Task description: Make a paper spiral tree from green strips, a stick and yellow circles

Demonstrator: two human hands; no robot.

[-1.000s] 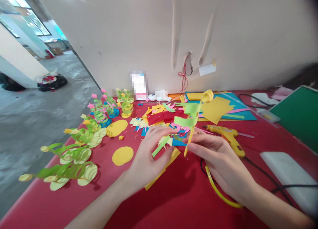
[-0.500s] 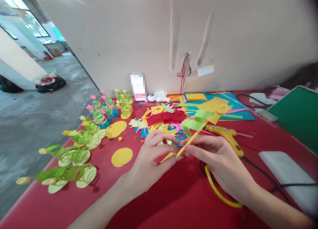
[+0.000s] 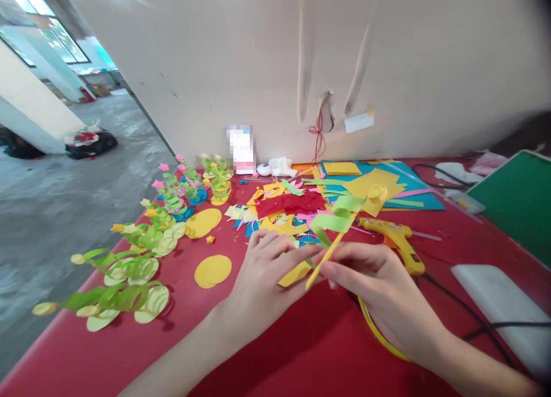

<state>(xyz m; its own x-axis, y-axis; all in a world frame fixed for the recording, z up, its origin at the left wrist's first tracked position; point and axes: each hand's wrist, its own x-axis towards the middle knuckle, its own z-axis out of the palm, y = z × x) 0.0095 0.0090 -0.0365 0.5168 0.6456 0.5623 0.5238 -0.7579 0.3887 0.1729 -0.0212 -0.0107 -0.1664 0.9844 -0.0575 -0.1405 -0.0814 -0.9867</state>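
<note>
My right hand (image 3: pixel 374 288) pinches the lower part of a narrow yellow paper strip (image 3: pixel 331 249) that slants up and away. Beside the strip's upper part curls a light green paper spiral (image 3: pixel 338 216), and a small yellow paper shape (image 3: pixel 377 194) tops it. My left hand (image 3: pixel 269 276) is closed, its fingertips meeting the right hand's behind the strip. Between its thumb and index finger shows a yellow piece (image 3: pixel 295 275), mostly hidden. A curved yellow band (image 3: pixel 381 335) passes beneath my right hand; where it ends I cannot tell.
Green spiral ornaments on pale discs (image 3: pixel 150 304) line the left edge. Yellow paper circles (image 3: pixel 213 271) lie near my left hand. Paper scraps (image 3: pixel 279 228) are heaped behind the hands. To the right are a yellow glue gun (image 3: pixel 398 239), a white block (image 3: pixel 503 305), cables and a green board (image 3: pixel 516 202).
The yellow strip's lower end has dropped slightly, and the small yellow shape on top has turned to face me more. My left fingers have shifted closer to the strip.
</note>
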